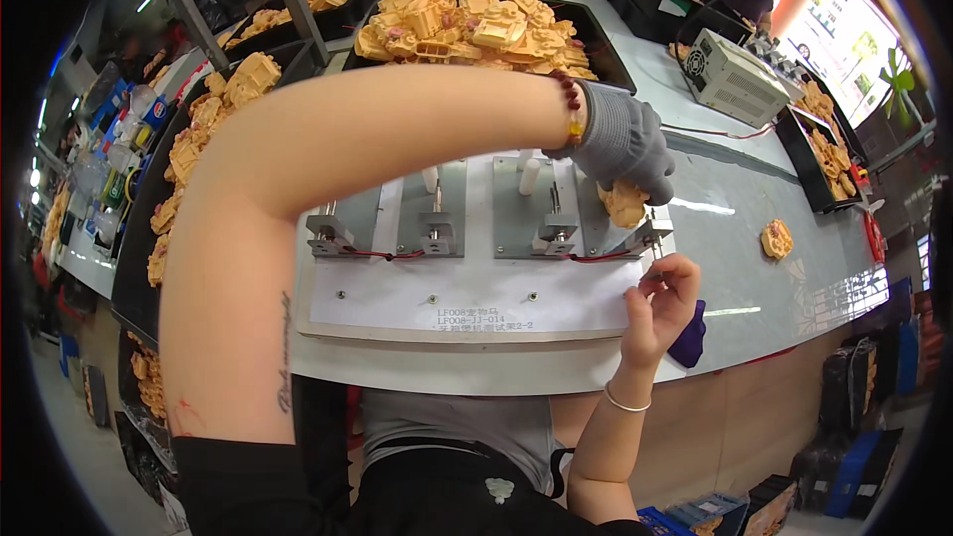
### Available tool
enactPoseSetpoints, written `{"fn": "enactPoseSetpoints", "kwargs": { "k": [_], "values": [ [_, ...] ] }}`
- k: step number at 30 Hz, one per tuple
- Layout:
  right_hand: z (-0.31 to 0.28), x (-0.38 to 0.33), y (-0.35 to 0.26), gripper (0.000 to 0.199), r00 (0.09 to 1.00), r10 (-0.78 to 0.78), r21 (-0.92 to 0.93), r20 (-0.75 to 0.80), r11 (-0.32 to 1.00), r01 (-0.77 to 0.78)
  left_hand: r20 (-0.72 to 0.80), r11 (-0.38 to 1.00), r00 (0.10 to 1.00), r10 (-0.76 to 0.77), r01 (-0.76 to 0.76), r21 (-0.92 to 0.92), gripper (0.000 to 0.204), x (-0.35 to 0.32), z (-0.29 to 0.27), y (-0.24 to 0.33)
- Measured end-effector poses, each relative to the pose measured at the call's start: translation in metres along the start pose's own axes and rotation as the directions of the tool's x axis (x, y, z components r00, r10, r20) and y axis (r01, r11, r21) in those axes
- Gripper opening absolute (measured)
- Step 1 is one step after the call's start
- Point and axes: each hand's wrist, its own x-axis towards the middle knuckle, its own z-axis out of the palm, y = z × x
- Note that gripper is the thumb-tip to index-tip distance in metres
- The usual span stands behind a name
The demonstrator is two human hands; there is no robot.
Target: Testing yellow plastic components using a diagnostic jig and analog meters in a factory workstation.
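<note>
My left hand [627, 142], in a grey glove, reaches across to the right end of a white test fixture [387, 313]. Its fingers are closed on a yellow-orange moulded plastic part [623, 204], held over the last grey station. My bare right hand [659, 316] is just below, beside that station's metal clamp [645, 235]. Its fingers are bent in a pinch, and what is between them is too small to make out. White posts [529, 177] and more metal clamps [556, 228] with red and black wires line the fixture.
Black trays heaped with similar parts [486, 30] stand behind the fixture and along the left [189, 154]. One loose part [776, 238] lies on the right of the table. A beige power supply [735, 79] sits at the back right; purple cloth [688, 335] lies by my right hand.
</note>
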Motion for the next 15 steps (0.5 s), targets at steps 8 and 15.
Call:
{"fn": "enactPoseSetpoints", "kwargs": {
  "k": [8,15],
  "values": [
    [0.003,0.001,0.002,0.038,0.999,-0.032,0.001,0.013,0.999,0.032,-0.541,0.959,0.792,-0.283,0.231,-0.164,0.041,-0.126,-0.045,-0.049],
    [0.004,-0.003,-0.019,0.067,0.995,0.082,-0.083,-0.062,0.993,-0.087,0.29,-0.411,-0.298,-0.91,0.544,-0.732,0.036,-0.521,0.096,-0.056]
  ]
}}
